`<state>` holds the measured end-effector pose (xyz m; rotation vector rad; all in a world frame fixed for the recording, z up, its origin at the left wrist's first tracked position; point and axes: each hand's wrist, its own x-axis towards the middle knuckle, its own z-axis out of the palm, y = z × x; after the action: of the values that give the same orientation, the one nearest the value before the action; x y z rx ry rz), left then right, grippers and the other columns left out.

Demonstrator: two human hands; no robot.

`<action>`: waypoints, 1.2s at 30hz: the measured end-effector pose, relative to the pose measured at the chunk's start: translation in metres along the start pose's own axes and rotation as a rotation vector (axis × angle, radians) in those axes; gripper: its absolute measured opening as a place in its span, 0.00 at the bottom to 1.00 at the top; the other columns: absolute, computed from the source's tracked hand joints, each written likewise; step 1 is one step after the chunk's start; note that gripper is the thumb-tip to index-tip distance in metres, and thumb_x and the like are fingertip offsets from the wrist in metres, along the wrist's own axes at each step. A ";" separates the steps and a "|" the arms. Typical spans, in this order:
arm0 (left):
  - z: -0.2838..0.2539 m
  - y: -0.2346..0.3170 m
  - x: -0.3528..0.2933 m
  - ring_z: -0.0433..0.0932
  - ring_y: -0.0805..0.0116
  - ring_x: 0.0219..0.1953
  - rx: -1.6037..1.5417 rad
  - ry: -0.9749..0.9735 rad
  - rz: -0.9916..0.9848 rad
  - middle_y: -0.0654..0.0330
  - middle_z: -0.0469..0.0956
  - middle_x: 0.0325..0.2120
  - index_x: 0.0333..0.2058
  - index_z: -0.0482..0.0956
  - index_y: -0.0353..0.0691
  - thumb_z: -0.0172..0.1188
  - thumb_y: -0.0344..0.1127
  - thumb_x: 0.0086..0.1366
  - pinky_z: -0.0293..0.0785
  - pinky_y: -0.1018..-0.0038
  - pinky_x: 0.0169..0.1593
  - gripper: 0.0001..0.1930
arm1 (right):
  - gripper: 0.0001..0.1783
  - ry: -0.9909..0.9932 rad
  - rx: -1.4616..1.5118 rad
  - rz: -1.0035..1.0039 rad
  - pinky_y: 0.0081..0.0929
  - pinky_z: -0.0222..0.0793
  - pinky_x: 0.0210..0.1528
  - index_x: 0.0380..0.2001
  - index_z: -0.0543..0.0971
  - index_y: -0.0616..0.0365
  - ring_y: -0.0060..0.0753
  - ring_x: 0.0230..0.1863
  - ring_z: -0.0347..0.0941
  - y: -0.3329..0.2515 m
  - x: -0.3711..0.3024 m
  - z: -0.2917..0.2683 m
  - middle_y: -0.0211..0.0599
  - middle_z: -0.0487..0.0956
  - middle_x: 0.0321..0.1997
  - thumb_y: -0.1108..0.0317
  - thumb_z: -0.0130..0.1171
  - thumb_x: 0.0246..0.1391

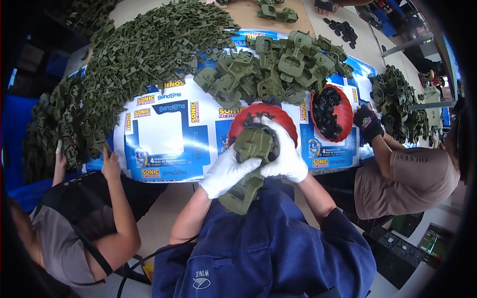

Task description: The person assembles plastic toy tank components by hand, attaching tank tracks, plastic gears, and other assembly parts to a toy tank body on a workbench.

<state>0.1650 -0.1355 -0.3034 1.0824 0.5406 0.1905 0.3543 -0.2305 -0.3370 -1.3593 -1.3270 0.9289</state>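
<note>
Both my hands wear white gloves and are closed around an olive-green plastic toy vehicle (255, 145), held over the near edge of the table. My left hand (229, 171) grips its left side. On its right side, my right hand (287, 155) holds it with the fingers reaching over the far end. A green section (242, 192) of the toy extends below my hands toward my lap; I cannot tell whether it is joined on. Dark parts by the right fingertips are partly hidden. Just beyond my hands sits a red bowl (240, 118), mostly covered by them.
A second red bowl (346, 115) holds black wheels. Green vehicle bodies (290, 64) are piled ahead, and a large heap of small green parts (149, 54) lies left. Printed sheeting (202, 111) covers the table. Co-workers sit at left (112, 198) and right (405, 181).
</note>
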 end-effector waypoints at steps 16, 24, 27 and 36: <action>-0.014 -0.013 0.006 0.74 0.54 0.52 0.296 0.187 0.571 0.46 0.73 0.49 0.53 0.70 0.29 0.50 0.81 0.51 0.67 0.64 0.57 0.54 | 0.50 0.356 -0.334 -0.308 0.46 0.63 0.59 0.57 0.65 0.68 0.57 0.53 0.70 -0.034 0.001 0.050 0.54 0.72 0.55 0.39 0.65 0.41; -0.013 -0.016 0.023 0.74 0.59 0.48 0.327 0.263 0.421 0.51 0.75 0.43 0.47 0.73 0.33 0.45 0.62 0.67 0.67 0.69 0.54 0.32 | 0.40 0.411 -0.356 -0.255 0.46 0.67 0.53 0.50 0.70 0.66 0.57 0.49 0.74 -0.020 0.006 0.045 0.54 0.76 0.50 0.43 0.64 0.44; -0.041 -0.062 0.060 0.69 0.64 0.56 -0.123 0.242 0.222 0.56 0.70 0.55 0.58 0.66 0.35 0.38 0.54 0.74 0.63 0.68 0.62 0.28 | 0.33 0.482 -0.380 -0.057 0.44 0.65 0.58 0.50 0.72 0.64 0.54 0.54 0.72 0.012 0.031 0.026 0.51 0.76 0.53 0.52 0.66 0.47; -0.061 -0.152 0.064 0.69 0.51 0.60 0.553 0.576 -0.251 0.41 0.69 0.57 0.61 0.62 0.29 0.47 0.57 0.71 0.62 0.66 0.62 0.36 | 0.48 0.829 -0.890 0.092 0.42 0.60 0.65 0.61 0.64 0.70 0.56 0.64 0.64 0.045 0.138 -0.103 0.60 0.68 0.62 0.42 0.62 0.47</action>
<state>0.1715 -0.1327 -0.4792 1.4861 1.2931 0.1326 0.4798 -0.1041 -0.3427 -2.1518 -1.0098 -0.2871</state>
